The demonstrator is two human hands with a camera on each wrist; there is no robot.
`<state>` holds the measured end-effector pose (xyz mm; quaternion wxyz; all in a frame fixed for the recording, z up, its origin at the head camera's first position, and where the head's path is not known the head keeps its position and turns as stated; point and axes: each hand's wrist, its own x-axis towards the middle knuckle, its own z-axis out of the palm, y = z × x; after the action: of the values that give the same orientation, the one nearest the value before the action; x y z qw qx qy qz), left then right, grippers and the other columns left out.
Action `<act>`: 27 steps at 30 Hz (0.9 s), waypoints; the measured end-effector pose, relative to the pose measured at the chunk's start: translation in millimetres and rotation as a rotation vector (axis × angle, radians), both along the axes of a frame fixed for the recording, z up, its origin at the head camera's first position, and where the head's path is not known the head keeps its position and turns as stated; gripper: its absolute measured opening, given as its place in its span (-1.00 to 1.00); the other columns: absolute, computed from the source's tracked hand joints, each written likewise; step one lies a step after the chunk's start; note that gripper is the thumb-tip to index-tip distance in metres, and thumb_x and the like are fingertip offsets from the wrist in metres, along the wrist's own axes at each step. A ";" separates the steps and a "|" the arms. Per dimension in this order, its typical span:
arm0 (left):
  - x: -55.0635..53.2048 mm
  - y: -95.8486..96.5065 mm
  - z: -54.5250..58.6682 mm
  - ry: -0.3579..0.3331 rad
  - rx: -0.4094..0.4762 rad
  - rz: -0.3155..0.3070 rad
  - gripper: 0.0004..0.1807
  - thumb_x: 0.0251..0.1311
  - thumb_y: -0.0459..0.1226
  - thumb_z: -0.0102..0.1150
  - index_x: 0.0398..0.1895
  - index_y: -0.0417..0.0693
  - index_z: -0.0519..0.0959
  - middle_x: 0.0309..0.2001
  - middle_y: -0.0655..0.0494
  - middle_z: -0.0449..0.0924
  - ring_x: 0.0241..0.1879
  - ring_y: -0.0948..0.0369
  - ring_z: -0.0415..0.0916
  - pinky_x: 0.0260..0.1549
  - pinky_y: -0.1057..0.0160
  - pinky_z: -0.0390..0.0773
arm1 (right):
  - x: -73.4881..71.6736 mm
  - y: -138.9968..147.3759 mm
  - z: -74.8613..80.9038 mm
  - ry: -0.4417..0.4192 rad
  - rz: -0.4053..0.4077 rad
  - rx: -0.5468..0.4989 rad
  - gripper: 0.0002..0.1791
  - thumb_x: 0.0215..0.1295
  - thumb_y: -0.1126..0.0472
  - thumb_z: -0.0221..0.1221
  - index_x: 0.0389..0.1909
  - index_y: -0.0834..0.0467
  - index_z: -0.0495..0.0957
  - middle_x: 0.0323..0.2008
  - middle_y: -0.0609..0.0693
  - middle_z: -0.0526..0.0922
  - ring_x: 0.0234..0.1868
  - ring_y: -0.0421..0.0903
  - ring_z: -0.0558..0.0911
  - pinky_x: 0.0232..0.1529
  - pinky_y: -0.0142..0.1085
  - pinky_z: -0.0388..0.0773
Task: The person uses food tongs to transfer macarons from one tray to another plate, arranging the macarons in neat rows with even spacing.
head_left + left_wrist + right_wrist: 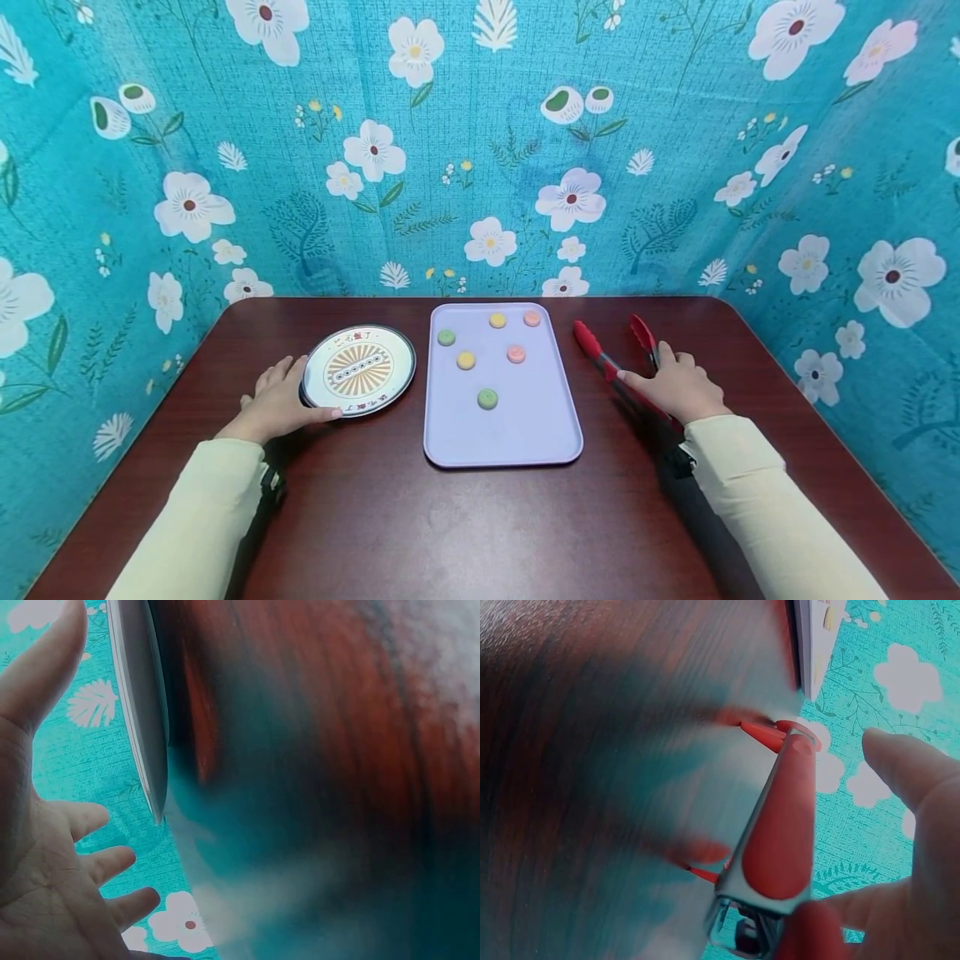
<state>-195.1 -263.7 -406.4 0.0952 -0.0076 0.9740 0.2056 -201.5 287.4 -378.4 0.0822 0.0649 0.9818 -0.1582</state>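
Note:
My left hand (273, 402) spreads beside the left rim of a round white plate (358, 371) with orange rays and lettering. In the left wrist view the plate (142, 712) shows edge-on, thumb and fingers relaxed around its side. On the right, my right hand (681, 385) hovers with thumb and fingers apart over red-and-metal tongs (597, 350) lying spread on the table. The right wrist view has the red handle (780, 817) of the tongs between thumb and fingers, not gripped. A pale lilac tray (498, 442) lies between the hands.
On the tray are green discs (487, 399), yellow discs (466, 360) and pink discs (516, 354), two of each. The dark wooden table (480, 533) meets a blue floral cloth (450, 167) at the back and sides.

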 end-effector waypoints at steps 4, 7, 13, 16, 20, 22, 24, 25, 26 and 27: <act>-1.4 0.1 -1.6 0.000 0.011 -0.003 0.38 -0.23 0.33 0.36 0.48 -0.31 -0.11 0.41 -0.50 -0.20 0.33 -0.42 -0.22 0.09 -0.58 -0.06 | -1.8 0.7 -2.2 -0.004 0.004 -0.008 0.21 0.05 -0.36 0.23 0.41 0.40 -0.08 0.10 0.51 0.24 0.01 0.41 0.35 -0.32 0.17 0.57; -1.0 0.3 -2.0 -0.001 0.013 -0.005 0.37 -0.22 0.32 0.36 0.48 -0.29 -0.11 0.41 -0.50 -0.19 0.33 -0.42 -0.21 0.11 -0.57 -0.04 | -2.7 0.2 -2.4 -0.004 0.006 -0.012 0.21 0.05 -0.34 0.25 0.40 0.42 -0.07 0.08 0.51 0.26 0.00 0.41 0.36 -0.34 0.14 0.58; -1.9 -0.4 -3.9 -0.012 0.018 -0.012 0.38 -0.24 0.30 0.39 0.48 -0.29 -0.12 0.40 -0.50 -0.18 0.33 -0.41 -0.20 0.11 -0.56 -0.02 | -3.5 -1.3 -2.1 -0.003 0.001 -0.003 0.21 0.06 -0.34 0.23 0.40 0.44 -0.07 0.06 0.51 0.27 -0.01 0.41 0.37 -0.29 0.18 0.57; -3.4 -1.5 -6.1 -0.010 0.029 -0.015 0.38 -0.24 0.29 0.40 0.49 -0.28 -0.12 0.40 -0.49 -0.18 0.33 -0.40 -0.20 0.11 -0.56 -0.03 | -4.3 -1.1 -2.1 -0.008 0.002 0.001 0.22 0.06 -0.36 0.22 0.40 0.46 -0.07 0.05 0.53 0.26 -0.01 0.42 0.37 -0.27 0.20 0.56; -4.2 -3.0 -7.9 -0.008 0.039 -0.017 0.38 -0.24 0.28 0.41 0.49 -0.27 -0.12 0.41 -0.47 -0.18 0.34 -0.40 -0.20 0.11 -0.57 -0.05 | -5.5 0.1 -3.7 -0.018 0.009 -0.006 0.24 0.05 -0.35 0.23 0.39 0.47 -0.08 0.05 0.54 0.25 -0.01 0.43 0.37 -0.26 0.20 0.56; -4.6 -3.6 -8.9 -0.011 0.039 -0.018 0.38 -0.24 0.29 0.41 0.49 -0.26 -0.12 0.41 -0.47 -0.17 0.34 -0.40 -0.20 0.11 -0.57 -0.04 | -5.9 0.5 -4.7 -0.022 0.011 -0.012 0.25 0.03 -0.34 0.25 0.40 0.47 -0.09 0.06 0.54 0.24 -0.01 0.43 0.37 -0.26 0.20 0.56; -4.6 -3.8 -9.3 -0.017 0.037 -0.019 0.38 -0.23 0.29 0.40 0.49 -0.27 -0.12 0.41 -0.47 -0.17 0.33 -0.40 -0.19 0.11 -0.56 -0.03 | -6.6 0.4 -5.8 -0.027 0.009 -0.016 0.25 0.03 -0.34 0.26 0.40 0.47 -0.09 0.06 0.55 0.23 -0.02 0.42 0.37 -0.27 0.20 0.56; -4.8 -3.9 -9.5 -0.021 0.036 -0.019 0.38 -0.22 0.29 0.40 0.49 -0.27 -0.13 0.40 -0.47 -0.16 0.33 -0.40 -0.18 0.10 -0.56 -0.02 | -6.9 0.3 -6.2 -0.030 0.007 -0.017 0.26 0.03 -0.35 0.26 0.40 0.47 -0.10 0.06 0.55 0.23 -0.02 0.42 0.37 -0.27 0.20 0.56; -4.8 -3.8 -9.7 -0.025 0.035 -0.017 0.37 -0.22 0.29 0.40 0.49 -0.26 -0.13 0.40 -0.47 -0.16 0.33 -0.40 -0.18 0.11 -0.55 -0.01 | -7.2 0.2 -6.6 -0.032 0.006 -0.018 0.26 0.03 -0.34 0.26 0.40 0.47 -0.10 0.06 0.55 0.22 -0.02 0.42 0.37 -0.27 0.20 0.55; -5.1 -4.1 -10.1 -0.028 0.035 -0.017 0.37 -0.21 0.29 0.40 0.49 -0.27 -0.13 0.40 -0.47 -0.16 0.33 -0.40 -0.18 0.11 -0.55 0.00 | -7.4 -0.2 -6.8 -0.036 0.005 -0.020 0.26 0.03 -0.34 0.26 0.40 0.47 -0.11 0.07 0.55 0.22 -0.02 0.42 0.36 -0.26 0.21 0.55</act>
<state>-200.2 -267.8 -416.6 0.1105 -0.0004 0.9689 0.2214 -208.9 287.1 -385.2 0.1010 0.0646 0.9787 -0.1664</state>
